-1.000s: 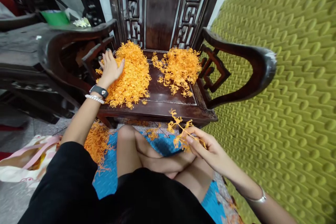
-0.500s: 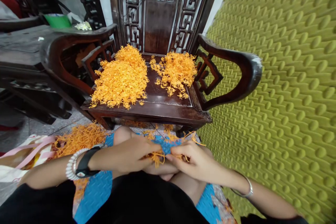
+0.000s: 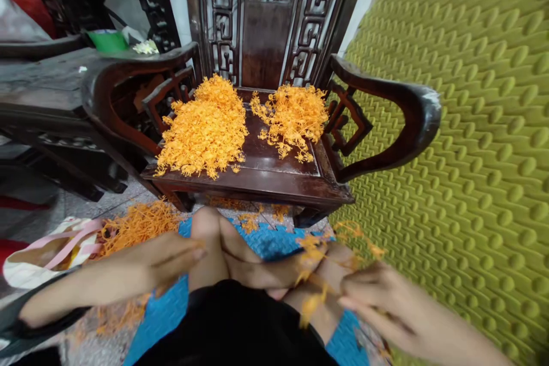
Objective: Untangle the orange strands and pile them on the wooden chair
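I sit cross-legged in front of a dark carved wooden chair [image 3: 261, 174]. Its seat carries a large heap of small orange plastic pieces [image 3: 201, 128] on the left and a smaller heap of orange pieces [image 3: 294, 117] on the right. My left hand [image 3: 165, 260] is low on the left beside my knee, smeared by motion, with its fingers pointing right. Over my right leg, my right hand [image 3: 386, 300] is also blurred, and a branched orange plastic piece [image 3: 317, 277] trails from its fingers.
More orange pieces [image 3: 137, 226] lie on the floor by a pink-and-white bag [image 3: 47, 249] at the left. A blue mat [image 3: 266, 240] is under my legs. A yellow-green bumpy foam mat [image 3: 472, 126] fills the right side. Dark furniture [image 3: 47, 86] stands at the left.
My left hand left the large heap and came to my lap, where both hands met on an orange piece. Now the hands have pulled apart, left going left and right going right.
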Action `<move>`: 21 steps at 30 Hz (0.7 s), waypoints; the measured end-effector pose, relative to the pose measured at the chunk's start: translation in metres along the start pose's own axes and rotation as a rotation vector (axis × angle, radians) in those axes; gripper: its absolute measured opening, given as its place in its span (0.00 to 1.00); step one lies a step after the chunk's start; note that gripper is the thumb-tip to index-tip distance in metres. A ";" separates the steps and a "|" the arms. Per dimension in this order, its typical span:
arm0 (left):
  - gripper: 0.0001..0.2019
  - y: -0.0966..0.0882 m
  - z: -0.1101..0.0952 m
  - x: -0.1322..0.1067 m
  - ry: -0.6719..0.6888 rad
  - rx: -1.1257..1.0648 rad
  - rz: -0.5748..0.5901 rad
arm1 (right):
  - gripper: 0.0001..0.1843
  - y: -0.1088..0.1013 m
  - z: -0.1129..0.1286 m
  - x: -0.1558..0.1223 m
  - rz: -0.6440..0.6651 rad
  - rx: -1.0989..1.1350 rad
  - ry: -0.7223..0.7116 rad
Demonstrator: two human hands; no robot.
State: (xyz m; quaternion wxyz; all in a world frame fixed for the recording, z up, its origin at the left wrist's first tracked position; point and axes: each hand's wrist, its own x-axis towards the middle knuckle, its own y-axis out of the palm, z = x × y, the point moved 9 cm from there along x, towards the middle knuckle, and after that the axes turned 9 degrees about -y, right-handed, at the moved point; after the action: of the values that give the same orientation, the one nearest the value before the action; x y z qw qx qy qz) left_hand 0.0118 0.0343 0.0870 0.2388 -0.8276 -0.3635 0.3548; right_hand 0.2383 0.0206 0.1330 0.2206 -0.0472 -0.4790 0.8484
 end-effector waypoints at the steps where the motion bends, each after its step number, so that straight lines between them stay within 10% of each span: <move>1: 0.20 -0.019 0.016 0.004 -0.059 0.042 -0.120 | 0.18 -0.012 -0.008 -0.008 -0.094 -0.017 0.059; 11: 0.29 -0.206 0.053 0.116 -0.333 0.690 -1.096 | 0.12 -0.008 -0.043 0.001 -0.329 -0.058 0.252; 15: 0.23 -0.244 0.081 0.153 -0.356 0.523 -1.163 | 0.09 -0.017 -0.047 0.002 -0.400 -0.095 0.258; 21: 0.18 -0.252 0.119 0.173 -0.328 0.272 -1.146 | 0.10 -0.024 -0.055 0.005 -0.420 -0.106 0.260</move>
State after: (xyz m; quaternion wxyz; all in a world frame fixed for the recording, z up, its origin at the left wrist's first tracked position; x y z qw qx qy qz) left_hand -0.1038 0.3409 0.1052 0.4360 -0.3970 -0.7345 0.3359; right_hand 0.2578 0.0770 0.1242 0.4489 -0.0670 -0.4895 0.7446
